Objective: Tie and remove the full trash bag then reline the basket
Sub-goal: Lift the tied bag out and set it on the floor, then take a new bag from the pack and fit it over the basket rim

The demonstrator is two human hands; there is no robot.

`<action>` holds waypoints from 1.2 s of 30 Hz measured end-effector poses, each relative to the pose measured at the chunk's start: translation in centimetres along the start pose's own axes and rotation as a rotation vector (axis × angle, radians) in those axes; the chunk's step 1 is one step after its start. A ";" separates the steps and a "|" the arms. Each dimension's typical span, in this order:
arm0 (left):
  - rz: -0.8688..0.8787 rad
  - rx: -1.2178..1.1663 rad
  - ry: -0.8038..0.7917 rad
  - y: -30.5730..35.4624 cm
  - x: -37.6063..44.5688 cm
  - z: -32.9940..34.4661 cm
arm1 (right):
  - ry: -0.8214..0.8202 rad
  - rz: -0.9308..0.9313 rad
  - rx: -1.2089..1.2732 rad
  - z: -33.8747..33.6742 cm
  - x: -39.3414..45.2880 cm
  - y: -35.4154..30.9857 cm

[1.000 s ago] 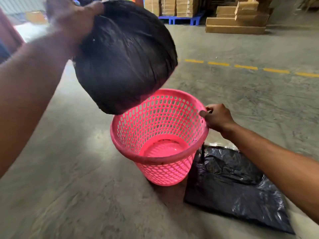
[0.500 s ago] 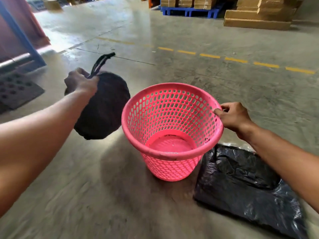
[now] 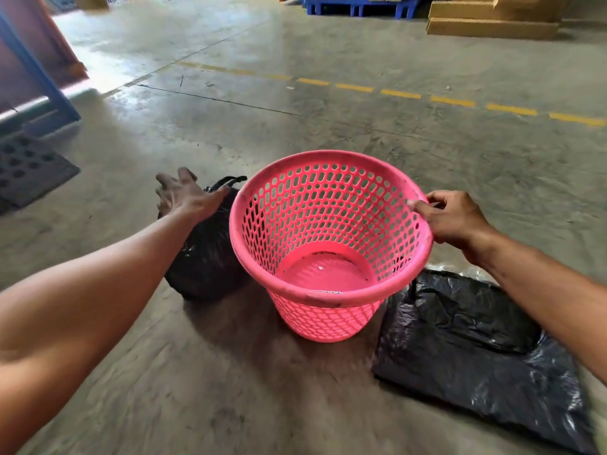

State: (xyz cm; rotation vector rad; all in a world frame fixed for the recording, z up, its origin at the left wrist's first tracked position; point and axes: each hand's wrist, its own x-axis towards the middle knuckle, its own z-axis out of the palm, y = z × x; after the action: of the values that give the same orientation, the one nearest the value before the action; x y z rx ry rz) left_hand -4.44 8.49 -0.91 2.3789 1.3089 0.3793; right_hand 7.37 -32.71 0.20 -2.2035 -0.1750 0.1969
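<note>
A pink perforated basket (image 3: 331, 295) stands on the concrete floor, tipped a little toward me, with nothing inside. My right hand (image 3: 455, 220) pinches its rim on the right side. The full black trash bag (image 3: 205, 261), knotted at the top, rests on the floor just left of the basket. Above the bag hovers my left hand (image 3: 184, 195), fingers spread and holding nothing. A flat folded black bag (image 3: 476, 359) lies on the floor to the right of the basket.
A blue and orange rack frame (image 3: 39, 77) and a dark perforated mat (image 3: 26, 169) are at the left. Cardboard stacks (image 3: 492, 26) and a blue pallet (image 3: 358, 6) sit far back, beyond a dashed yellow line (image 3: 400, 93).
My left hand carried the tied bag down from above the basket to the floor on its left and let go. The right hand stayed on the rim.
</note>
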 end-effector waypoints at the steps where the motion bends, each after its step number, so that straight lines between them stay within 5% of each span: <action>1: 0.070 -0.031 0.027 1.5 -0.3 -0.9 | -0.003 -0.002 -0.005 -0.4 -0.1 -0.3; 7: 0.585 -0.367 0.177 16.0 -6.5 -7.9 | 0.041 -0.003 -0.148 -6.0 0.1 -1.6; 11: 0.947 -0.477 -0.061 24.1 -18.0 -6.9 | 0.025 0.041 -0.257 -11.3 -0.8 0.7; 15: 1.106 -0.451 -0.391 26.2 -29.1 -1.4 | 0.090 0.118 -0.233 -14.6 -3.3 6.2; 19: 0.914 -0.315 -0.740 22.0 -34.6 7.8 | 0.186 0.293 -0.187 -14.9 -6.9 15.2; 21: 0.733 -0.250 -0.787 18.0 -35.0 12.7 | 0.210 0.409 -0.171 -14.5 -8.9 20.5; 28: 0.242 0.096 -0.730 6.9 -35.1 22.4 | 0.270 0.661 -0.276 -10.0 -14.0 32.2; 36: 0.159 -0.023 -0.535 5.9 -35.4 24.2 | 0.516 0.614 -0.261 -7.4 -14.8 33.8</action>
State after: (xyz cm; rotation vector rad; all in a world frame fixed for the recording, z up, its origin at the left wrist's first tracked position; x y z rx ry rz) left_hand -8.61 -29.59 -21.20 2.3411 0.8675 -0.1936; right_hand -3.76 -61.43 -21.41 -2.4270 0.8062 -0.0706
